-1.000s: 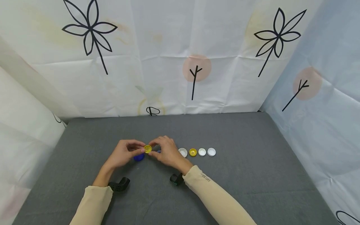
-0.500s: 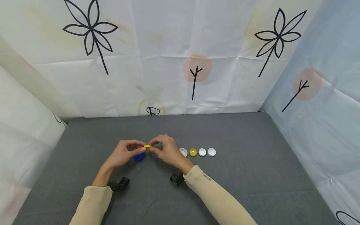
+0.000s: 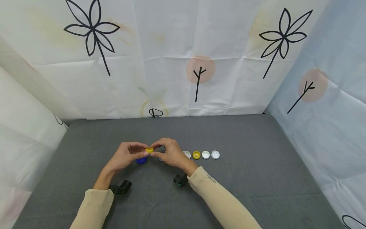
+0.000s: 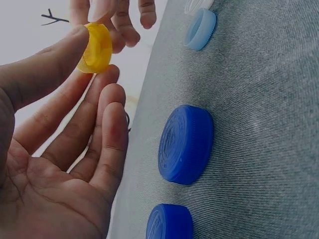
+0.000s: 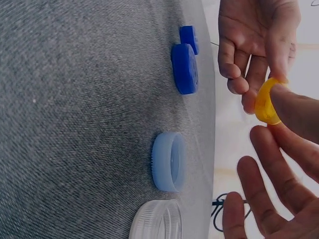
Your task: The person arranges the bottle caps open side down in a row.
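Observation:
A yellow bottle cap (image 3: pixel 149 150) is held up off the cloth between both hands. My left hand (image 3: pixel 125 155) pinches it between thumb and fingers from the left. From the right, the thumb and fingers of my right hand (image 3: pixel 171 153) pinch the same cap. In the left wrist view the left thumb lies along the cap (image 4: pixel 97 49), the other fingers spread below. A dark blue cap (image 4: pixel 185 144) lies on the cloth near the left hand, a second blue cap (image 4: pixel 169 222) beside it. A light blue cap (image 5: pixel 168 162) with its hollow showing is partly hidden by the right hand in the head view.
Right of the hands, a row on the grey cloth (image 3: pixel 243 178) holds a clear whitish cap (image 3: pixel 187 154), another yellow cap (image 3: pixel 196 155) and two white caps (image 3: pixel 205 155). Patterned white fabric (image 3: pixel 171 79) walls the back and sides. Each wrist wears a black camera band (image 3: pixel 121 187).
The yellow cap has been turned between the fingers: its hollow faced the head camera, then its edge showed, now it sits tilted with another face up. Both hands stay nearly in place.

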Demonstrator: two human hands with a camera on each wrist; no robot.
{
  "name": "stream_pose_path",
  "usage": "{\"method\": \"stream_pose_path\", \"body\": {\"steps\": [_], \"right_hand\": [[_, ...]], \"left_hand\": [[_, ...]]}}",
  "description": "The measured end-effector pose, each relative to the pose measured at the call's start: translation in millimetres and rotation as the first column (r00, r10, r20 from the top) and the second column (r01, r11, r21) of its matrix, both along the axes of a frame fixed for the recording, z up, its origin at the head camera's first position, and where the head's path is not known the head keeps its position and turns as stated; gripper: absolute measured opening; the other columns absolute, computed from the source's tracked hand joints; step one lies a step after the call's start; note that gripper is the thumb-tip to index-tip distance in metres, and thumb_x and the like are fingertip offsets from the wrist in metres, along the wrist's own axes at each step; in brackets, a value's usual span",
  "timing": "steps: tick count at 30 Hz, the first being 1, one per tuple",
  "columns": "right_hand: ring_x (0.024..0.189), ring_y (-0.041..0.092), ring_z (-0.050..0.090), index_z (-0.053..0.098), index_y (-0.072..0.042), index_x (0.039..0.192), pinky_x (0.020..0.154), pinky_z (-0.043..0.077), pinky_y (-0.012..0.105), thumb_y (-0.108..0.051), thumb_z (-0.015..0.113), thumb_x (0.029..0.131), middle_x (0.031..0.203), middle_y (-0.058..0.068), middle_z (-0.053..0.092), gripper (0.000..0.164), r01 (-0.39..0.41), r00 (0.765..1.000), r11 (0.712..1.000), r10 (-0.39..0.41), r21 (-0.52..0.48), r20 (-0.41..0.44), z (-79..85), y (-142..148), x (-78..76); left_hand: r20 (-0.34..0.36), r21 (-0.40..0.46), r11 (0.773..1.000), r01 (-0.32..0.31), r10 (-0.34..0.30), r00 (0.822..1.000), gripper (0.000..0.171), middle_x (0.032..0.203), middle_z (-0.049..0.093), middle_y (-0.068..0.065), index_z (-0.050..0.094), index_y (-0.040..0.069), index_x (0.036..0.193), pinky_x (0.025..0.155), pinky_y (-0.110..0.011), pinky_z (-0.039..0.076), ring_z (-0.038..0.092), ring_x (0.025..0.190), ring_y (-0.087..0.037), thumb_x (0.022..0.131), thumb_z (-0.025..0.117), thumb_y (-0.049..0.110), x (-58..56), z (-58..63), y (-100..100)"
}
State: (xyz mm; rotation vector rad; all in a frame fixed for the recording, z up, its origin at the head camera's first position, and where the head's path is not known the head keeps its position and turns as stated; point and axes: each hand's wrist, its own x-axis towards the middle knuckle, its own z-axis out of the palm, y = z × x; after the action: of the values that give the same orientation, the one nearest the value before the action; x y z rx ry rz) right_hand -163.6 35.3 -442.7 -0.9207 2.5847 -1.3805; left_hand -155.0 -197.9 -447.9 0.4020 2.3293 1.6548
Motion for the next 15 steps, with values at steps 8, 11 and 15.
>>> {"method": "stream_pose_path", "body": {"steps": [8, 11, 15], "right_hand": [[0.108, 0.024, 0.062, 0.074, -0.012, 0.12, 0.093, 0.047, 0.036, -0.021, 0.077, 0.093, 0.112, 0.001, 0.069, 0.028, -0.003, 0.999, 0.996, -0.001, 0.092, 0.052, 0.6, 0, -1.6], [0.108, 0.023, 0.061, 0.074, -0.012, 0.118, 0.093, 0.046, 0.036, -0.02, 0.078, 0.093, 0.111, 0.001, 0.069, 0.027, 0.005, 1.0, 0.991, -0.006, 0.136, 0.01, -2.0, -1, -2.3], [0.105, 0.022, 0.06, 0.075, -0.013, 0.116, 0.093, 0.046, 0.039, -0.022, 0.079, 0.092, 0.11, 0.001, 0.069, 0.026, 0.028, 0.997, 0.974, -0.012, 0.225, -0.07, -6.8, -2, -1.5]], "left_hand": [[-0.167, -0.077, 0.997, 0.015, -0.027, 0.986, 0.026, 0.109, 0.073, -0.01, 0.073, 0.002, 0.115, 0.084, -0.035, 0.057, 0.07, 0.097, -0.023, 0.09, 0.079, 0.009, -0.7, -6.0, 4], [-0.2, -0.141, 0.99, 0.021, -0.049, 0.979, 0.026, 0.112, 0.072, -0.009, 0.074, 0.004, 0.115, 0.089, -0.044, 0.055, 0.069, 0.104, -0.028, 0.09, 0.079, 0.011, -0.9, -8.5, 5], [-0.237, -0.262, 0.965, 0.02, -0.084, 0.968, 0.026, 0.112, 0.072, -0.006, 0.075, 0.007, 0.113, 0.093, -0.053, 0.051, 0.066, 0.108, -0.03, 0.089, 0.08, 0.011, -1.5, -11.0, 8]]}}
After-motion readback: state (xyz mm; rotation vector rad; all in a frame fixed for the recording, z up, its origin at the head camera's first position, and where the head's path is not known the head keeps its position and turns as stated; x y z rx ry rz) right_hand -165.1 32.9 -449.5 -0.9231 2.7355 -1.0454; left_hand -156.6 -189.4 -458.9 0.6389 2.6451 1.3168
